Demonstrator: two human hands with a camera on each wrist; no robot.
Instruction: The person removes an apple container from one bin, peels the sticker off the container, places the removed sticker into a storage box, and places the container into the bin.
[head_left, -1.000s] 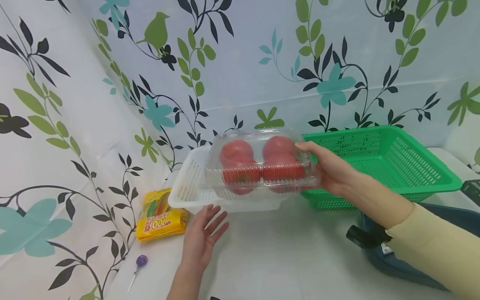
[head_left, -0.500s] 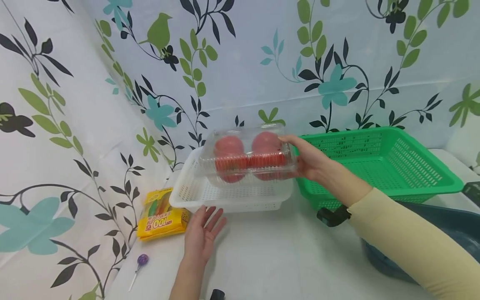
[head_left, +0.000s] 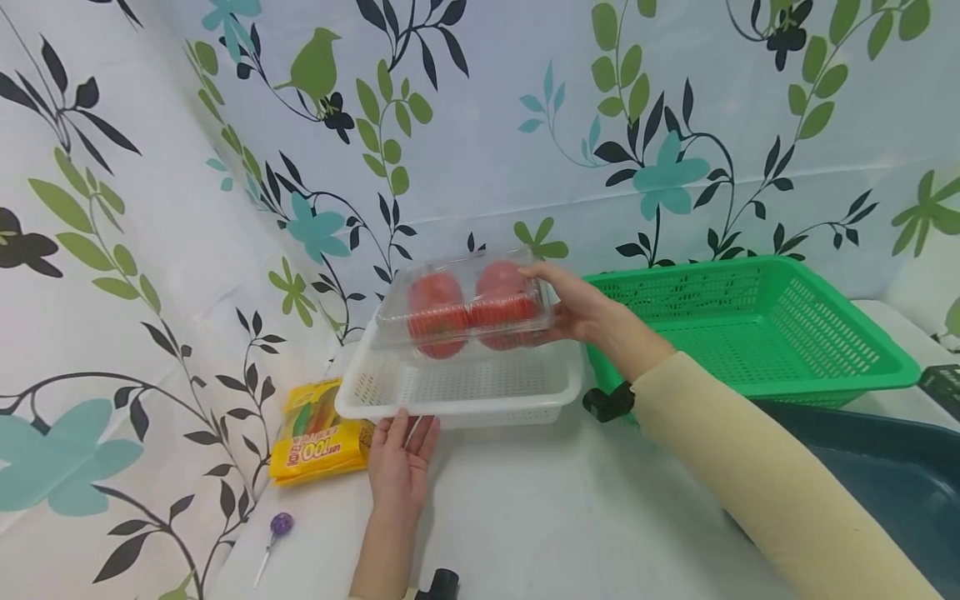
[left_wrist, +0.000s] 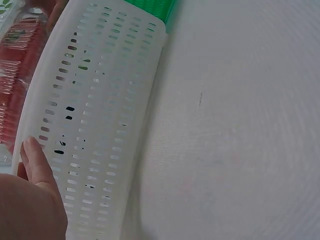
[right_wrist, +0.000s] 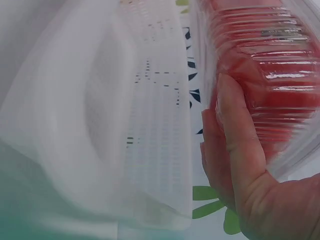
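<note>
My right hand (head_left: pixel 581 308) grips the right end of a clear plastic box of tomatoes (head_left: pixel 472 312), thumb on top and fingers beneath. The box hangs tilted over the back of a white slotted basket (head_left: pixel 480 408). Red tomatoes (right_wrist: pixel 280 75) show through the ribbed plastic in the right wrist view. My left hand (head_left: pixel 402 467) is palm up at the basket's front left, its fairly straight fingertips right at the rim. In the left wrist view, the left fingers (left_wrist: pixel 37 160) lie along the basket's outer wall (left_wrist: pixel 95 110).
A green basket (head_left: pixel 780 333) stands right of the white one, with a dark blue tub (head_left: pixel 885 483) before it. At the left lie a yellow candy bag (head_left: pixel 318 442) and a purple lollipop (head_left: pixel 281 525). A patterned curtain (head_left: pixel 480 125) hangs close behind.
The right hand has carried the tomato box leftward, away from the green basket and over the white one. The left hand has come up to the white basket's front rim.
</note>
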